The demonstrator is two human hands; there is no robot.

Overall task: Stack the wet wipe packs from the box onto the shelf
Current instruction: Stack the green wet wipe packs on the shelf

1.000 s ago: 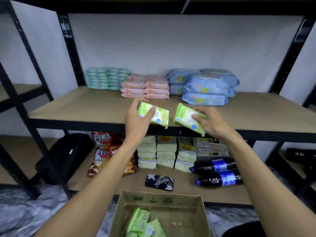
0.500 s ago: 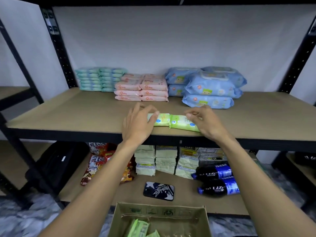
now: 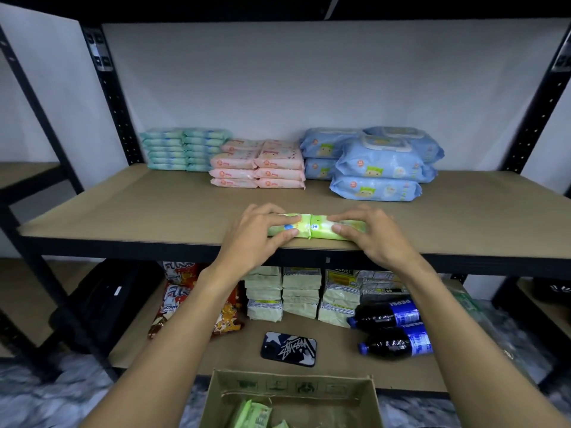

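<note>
Stockroom or small shop: black metal shelf (image 3: 154, 211) stacked with wipe packs (image 3: 377, 168); snack bags (image 3: 173, 301), cola bottles (image 3: 386, 316) below it.

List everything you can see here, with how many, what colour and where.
Green wet wipe packs: two, light green, end to end at front edge of upper shelf
Box: one, brown cardboard, bottom centre
Boxed packs: several, green, in the box, partly cut off
Teal packs: two stacks, teal, shelf back left
Pink packs: two stacks, pink, shelf back centre
Blue packs: several, blue, shelf back right
Snack bags: several, red, lower shelf left
Pale packets: several stacks, pale green, lower shelf centre
Bottles: two, dark, blue labels, lying lower shelf right
Phone: one, black patterned, lower shelf front
Bag: one, black, lower left
Left hand: grips left green pack
Right hand: grips right green pack
</note>
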